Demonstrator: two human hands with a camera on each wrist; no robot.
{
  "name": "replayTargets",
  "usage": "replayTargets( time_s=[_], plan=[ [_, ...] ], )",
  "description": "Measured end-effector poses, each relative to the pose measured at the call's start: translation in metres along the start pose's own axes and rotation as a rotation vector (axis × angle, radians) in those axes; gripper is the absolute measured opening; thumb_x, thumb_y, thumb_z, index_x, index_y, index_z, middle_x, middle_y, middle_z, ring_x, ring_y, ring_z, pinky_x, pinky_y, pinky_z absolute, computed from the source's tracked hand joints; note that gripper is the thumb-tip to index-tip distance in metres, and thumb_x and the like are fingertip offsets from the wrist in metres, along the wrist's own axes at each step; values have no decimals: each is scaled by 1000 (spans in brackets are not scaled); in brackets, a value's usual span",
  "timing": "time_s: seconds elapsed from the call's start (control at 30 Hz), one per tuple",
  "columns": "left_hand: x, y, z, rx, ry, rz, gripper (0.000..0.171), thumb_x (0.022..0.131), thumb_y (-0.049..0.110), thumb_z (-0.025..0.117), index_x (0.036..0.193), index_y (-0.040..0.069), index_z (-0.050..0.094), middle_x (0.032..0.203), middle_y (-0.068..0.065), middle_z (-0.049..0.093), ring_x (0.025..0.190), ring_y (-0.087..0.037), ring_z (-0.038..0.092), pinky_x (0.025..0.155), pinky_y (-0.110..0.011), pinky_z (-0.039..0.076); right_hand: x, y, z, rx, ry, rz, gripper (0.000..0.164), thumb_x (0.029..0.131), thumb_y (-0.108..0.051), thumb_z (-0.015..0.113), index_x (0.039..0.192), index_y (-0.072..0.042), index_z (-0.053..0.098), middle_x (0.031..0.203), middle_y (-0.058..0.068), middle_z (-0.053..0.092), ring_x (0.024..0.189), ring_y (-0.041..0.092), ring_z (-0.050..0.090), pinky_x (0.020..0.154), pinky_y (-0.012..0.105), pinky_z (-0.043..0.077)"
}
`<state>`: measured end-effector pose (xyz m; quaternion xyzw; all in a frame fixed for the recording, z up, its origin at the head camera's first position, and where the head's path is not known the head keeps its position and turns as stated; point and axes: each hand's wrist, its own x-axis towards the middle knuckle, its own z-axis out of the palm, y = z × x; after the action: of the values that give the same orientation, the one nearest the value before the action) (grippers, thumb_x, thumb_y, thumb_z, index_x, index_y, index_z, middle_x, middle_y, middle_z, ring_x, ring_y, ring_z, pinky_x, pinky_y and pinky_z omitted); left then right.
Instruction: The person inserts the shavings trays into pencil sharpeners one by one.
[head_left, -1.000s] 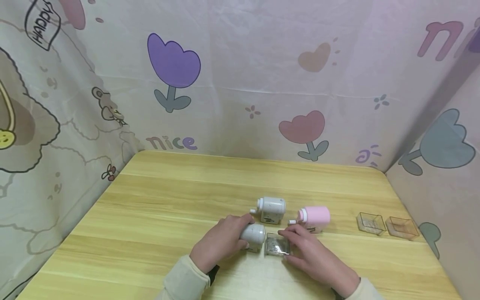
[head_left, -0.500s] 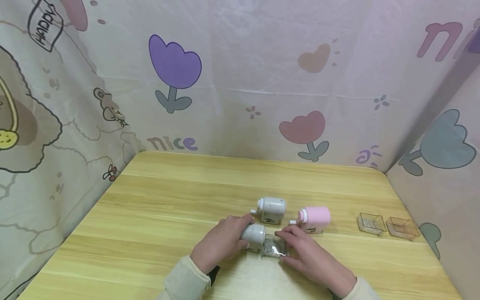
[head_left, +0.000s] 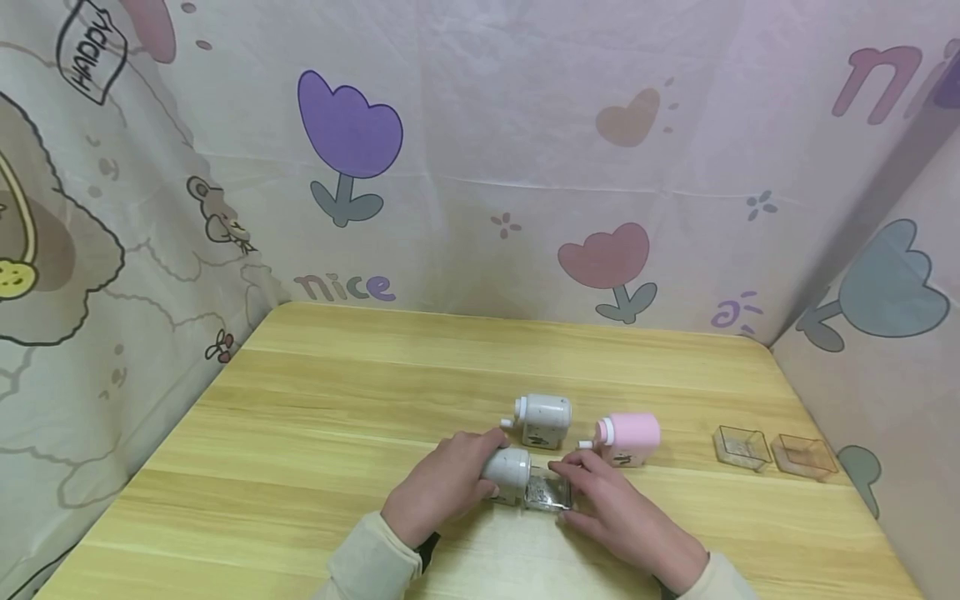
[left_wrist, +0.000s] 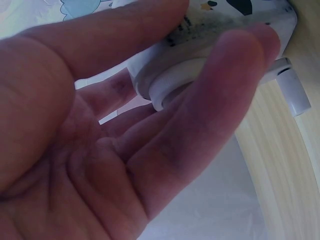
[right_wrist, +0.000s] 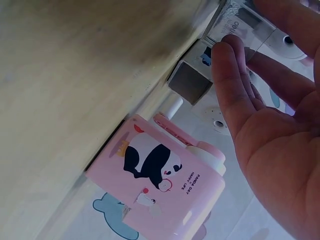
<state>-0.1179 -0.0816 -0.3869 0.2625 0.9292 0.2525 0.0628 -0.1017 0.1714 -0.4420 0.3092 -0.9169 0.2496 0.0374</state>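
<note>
A grey-white crank pencil sharpener (head_left: 512,467) stands on the wooden table, with my left hand (head_left: 442,482) gripping it from the left. Its crank handle (left_wrist: 294,92) sticks out past the fingers in the left wrist view. At its right end a clear shavings tray (head_left: 546,505) sits partly in line with the body. The thumb and fingers of my right hand (head_left: 618,510) pinch the tray's outer end. Dark dust shows inside the tray. The right wrist view shows a pink panda sharpener (right_wrist: 160,175) beside the right hand.
Behind the hands stands a second grey-white sharpener (head_left: 546,418), its square tray slot open in the right wrist view. Two more trays, one clear (head_left: 738,458) and one orange-tinted (head_left: 806,472), lie near the table's right edge. A printed cloth (head_left: 465,167) hangs behind the table.
My right hand has moved slightly left, bringing the clear tray up against the sharpener's end and closing the gap. The left hand and its sharpener have stayed in place.
</note>
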Motion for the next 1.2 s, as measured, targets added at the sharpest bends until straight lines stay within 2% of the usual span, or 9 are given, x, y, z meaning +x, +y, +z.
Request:
replayTargets(
  time_s=[0.5,1.2],
  plan=[
    [1,0,0,2,6,6,44,75,15,78,113,17,58,98,-2,66,82,-13,61,70,-34,50,4,-5,3,52,-26,-5,55,80,-24,74,129,-5,56,121,-2,52,106,10,53,91,35,47],
    [0,0,0,5,7,8,44,74,15,78,113,17,58,99,-2,66,83,-13,61,72,-34,50,6,-6,9,53,-24,21,54,81,-26,73,128,-5,55,121,-1,52,103,10,53,89,34,47]
  ],
)
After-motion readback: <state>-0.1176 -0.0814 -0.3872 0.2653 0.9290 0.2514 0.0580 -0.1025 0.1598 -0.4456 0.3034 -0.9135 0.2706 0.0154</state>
